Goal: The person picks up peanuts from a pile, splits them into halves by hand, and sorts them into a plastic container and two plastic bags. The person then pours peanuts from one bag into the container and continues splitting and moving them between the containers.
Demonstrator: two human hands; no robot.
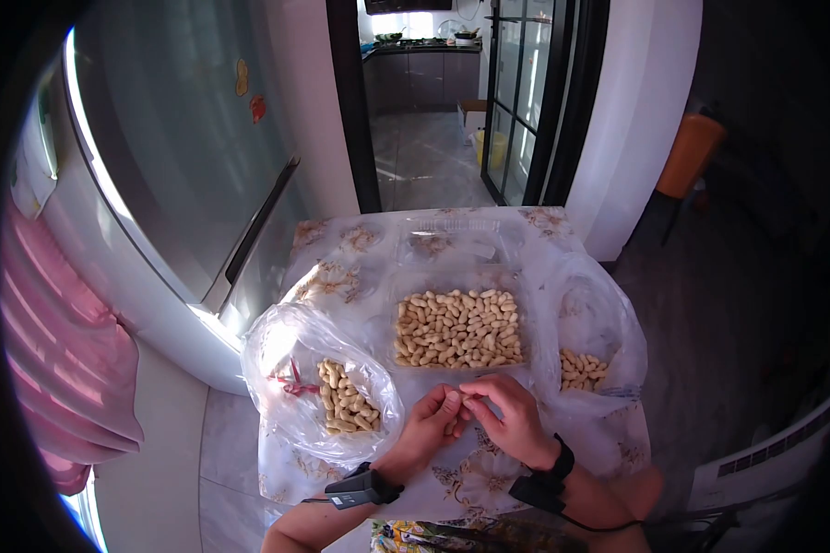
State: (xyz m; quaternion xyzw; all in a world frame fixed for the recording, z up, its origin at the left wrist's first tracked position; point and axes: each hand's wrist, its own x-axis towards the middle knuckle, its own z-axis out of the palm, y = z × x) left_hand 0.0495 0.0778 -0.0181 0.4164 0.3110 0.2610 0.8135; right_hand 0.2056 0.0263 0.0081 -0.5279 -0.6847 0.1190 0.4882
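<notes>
Both hands meet in front of a clear plastic box of peanuts (458, 328). My left hand (433, 419) has its fingers curled, thumb up, around something too small to make out. The fingers of my right hand (507, 417) pinch at the same spot, touching the left fingertips. To the left lies an open plastic bag (281, 415) with unshelled peanuts (346, 401) and a red tie. A second clear bag (588, 309) on the right holds a smaller heap of peanuts (581, 370).
The table has a flowered cover (341, 238). The box's clear lid (447, 241) lies behind it. A refrigerator (194, 138) stands at the left, a doorway with a glass door (523, 111) beyond, an orange chair (690, 155) at the right.
</notes>
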